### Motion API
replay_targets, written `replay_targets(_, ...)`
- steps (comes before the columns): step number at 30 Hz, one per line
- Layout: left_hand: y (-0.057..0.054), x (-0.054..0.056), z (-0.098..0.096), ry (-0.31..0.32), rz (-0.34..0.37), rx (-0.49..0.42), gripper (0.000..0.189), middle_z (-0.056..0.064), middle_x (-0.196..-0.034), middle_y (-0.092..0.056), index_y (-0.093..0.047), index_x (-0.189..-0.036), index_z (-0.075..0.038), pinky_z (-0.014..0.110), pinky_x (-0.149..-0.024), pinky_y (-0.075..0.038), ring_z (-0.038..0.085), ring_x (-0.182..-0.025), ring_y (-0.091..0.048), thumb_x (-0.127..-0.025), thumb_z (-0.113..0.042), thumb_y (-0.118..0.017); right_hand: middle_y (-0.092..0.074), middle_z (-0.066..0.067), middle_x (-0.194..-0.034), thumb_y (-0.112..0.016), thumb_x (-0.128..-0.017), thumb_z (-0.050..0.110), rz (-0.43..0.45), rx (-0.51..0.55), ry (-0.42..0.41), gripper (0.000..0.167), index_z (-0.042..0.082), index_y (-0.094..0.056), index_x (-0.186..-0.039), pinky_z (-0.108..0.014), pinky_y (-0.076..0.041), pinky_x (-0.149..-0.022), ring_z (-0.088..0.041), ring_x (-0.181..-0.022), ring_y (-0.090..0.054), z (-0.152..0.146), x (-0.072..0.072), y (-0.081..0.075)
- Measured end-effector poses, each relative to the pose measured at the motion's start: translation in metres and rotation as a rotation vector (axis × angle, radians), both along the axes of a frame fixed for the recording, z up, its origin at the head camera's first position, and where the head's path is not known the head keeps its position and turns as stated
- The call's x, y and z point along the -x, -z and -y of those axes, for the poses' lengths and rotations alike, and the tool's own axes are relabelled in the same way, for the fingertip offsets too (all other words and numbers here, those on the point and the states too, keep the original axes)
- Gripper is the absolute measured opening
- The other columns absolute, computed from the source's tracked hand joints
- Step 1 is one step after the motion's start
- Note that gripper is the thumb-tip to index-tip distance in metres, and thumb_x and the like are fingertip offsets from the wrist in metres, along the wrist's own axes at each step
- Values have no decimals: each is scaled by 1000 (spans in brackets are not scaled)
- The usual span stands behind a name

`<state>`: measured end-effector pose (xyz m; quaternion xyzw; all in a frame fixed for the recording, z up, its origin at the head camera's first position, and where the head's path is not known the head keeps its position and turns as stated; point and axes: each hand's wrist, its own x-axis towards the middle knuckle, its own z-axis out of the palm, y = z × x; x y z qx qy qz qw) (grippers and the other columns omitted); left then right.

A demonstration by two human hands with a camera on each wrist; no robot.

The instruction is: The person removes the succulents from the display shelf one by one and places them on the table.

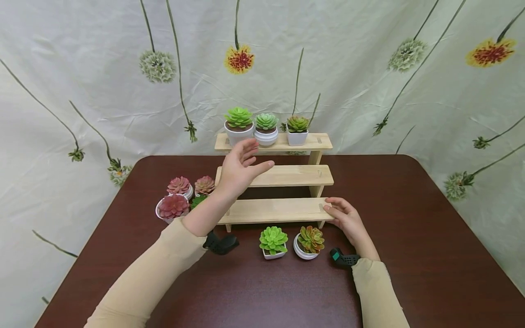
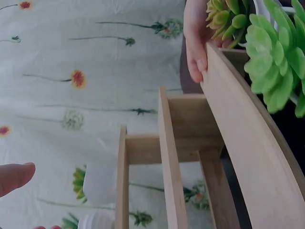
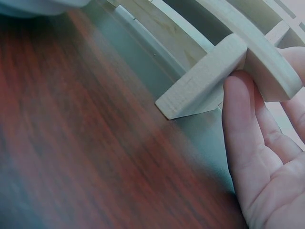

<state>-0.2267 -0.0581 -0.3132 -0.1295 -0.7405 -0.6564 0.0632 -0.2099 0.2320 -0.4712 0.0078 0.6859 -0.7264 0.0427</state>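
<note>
A three-tier wooden stand [image 1: 279,209] stands on the table. My right hand [image 1: 347,220] grips the right end of its lowest tier; in the right wrist view the thumb [image 3: 240,102] lies against the board's underside beside the leg. In front of the upper tiers my left hand [image 1: 241,167] is raised, fingers spread and holding nothing. Nearest it, on the top tier, are a bright green potted succulent [image 1: 239,119] and a pale green one [image 1: 266,124]. A third succulent in a square white pot [image 1: 297,131] sits to their right.
Before the stand are a light green succulent [image 1: 273,241] and an orange-green one [image 1: 309,241]. Left of it, partly behind my left arm, are red succulents [image 1: 174,206], a pinkish one [image 1: 204,186] and a dark green one [image 1: 198,201]. A floral curtain [image 1: 328,68] hangs behind.
</note>
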Motion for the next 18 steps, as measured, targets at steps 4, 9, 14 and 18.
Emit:
replay_targets(4, 0, 4, -18, 35, 56, -12, 69, 16, -141, -41, -38, -139, 1, 31, -104, -35, 26, -129, -41, -81, -10, -74, -57, -6, -113, -63, -91, 15, -2, 10, -1, 28, 3, -54, -115, -28, -53, -75, -14, -85, -62, 0, 0, 0)
replay_targets(9, -1, 13, -37, 38, 121, 1, 71, 12, -142, -41, -38, -140, -1, 27, -104, -33, 22, -129, -41, -81, -13, -75, -58, -6, -110, -63, -91, 14, -3, 25, -6, 25, 5, -55, -113, -28, -53, -74, -14, -84, -62, -1, 0, 0)
replay_targets(14, -4, 24, -51, 24, 160, 17, 73, 9, -143, -41, -37, -142, -3, 24, -104, -33, 19, -130, -40, -80, -15, -75, -58, -6, -109, -63, -91, 14, -6, 23, -10, 28, 3, -54, -115, -28, -53, -74, -15, -85, -62, -1, 0, 0)
replay_targets(18, -4, 32, -59, 21, 179, 27, 75, 9, -145, -38, -35, -143, -4, 23, -104, -32, 19, -131, -39, -81, -15, -75, -58, -6, -109, -63, -91, 15, -4, 17, -10, 30, 3, -54, -116, -28, -53, -74, -15, -85, -62, -1, 1, 0)
